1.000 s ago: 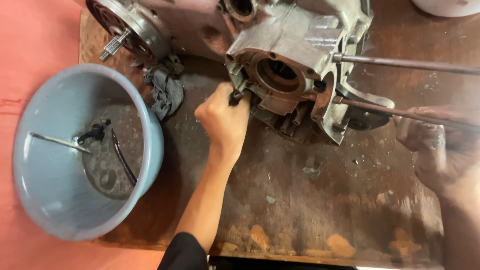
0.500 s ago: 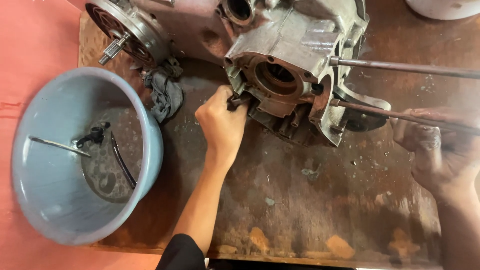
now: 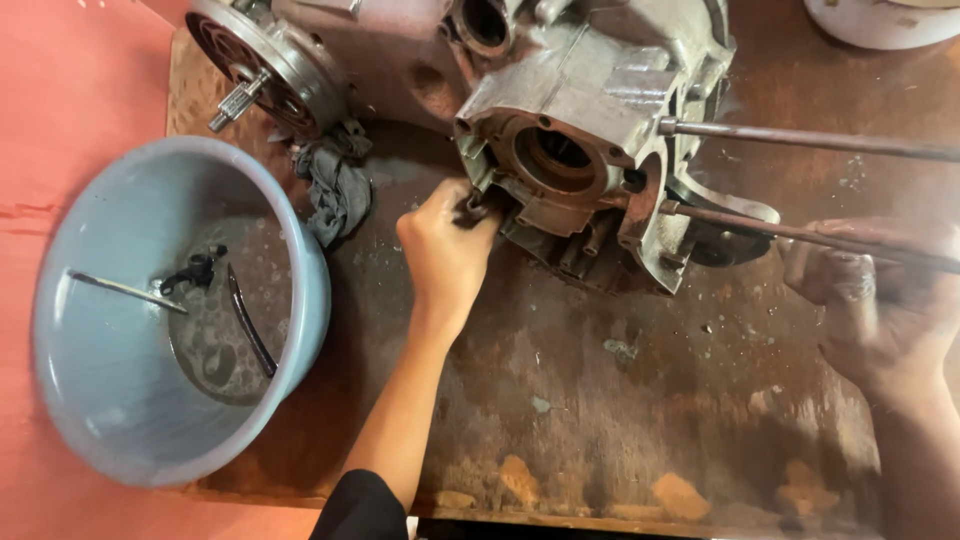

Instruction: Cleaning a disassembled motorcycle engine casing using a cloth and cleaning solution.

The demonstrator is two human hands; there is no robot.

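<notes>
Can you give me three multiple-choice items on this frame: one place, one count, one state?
1. Where is the grey basin?
A. left of the engine casing
B. on top of it
C. right of it

2. How many long metal rods stick out to the right of the engine casing?
A. none
B. two
C. five

3. What is the left hand doing?
A. resting flat on the plate
B. closed on a small dark part at the casing's lower edge
C. inside the basin

Answers: 1 A, the basin sits by the left edge. 2 B, upper rod and lower rod. 3 B, fingers curled at the casing.
</notes>
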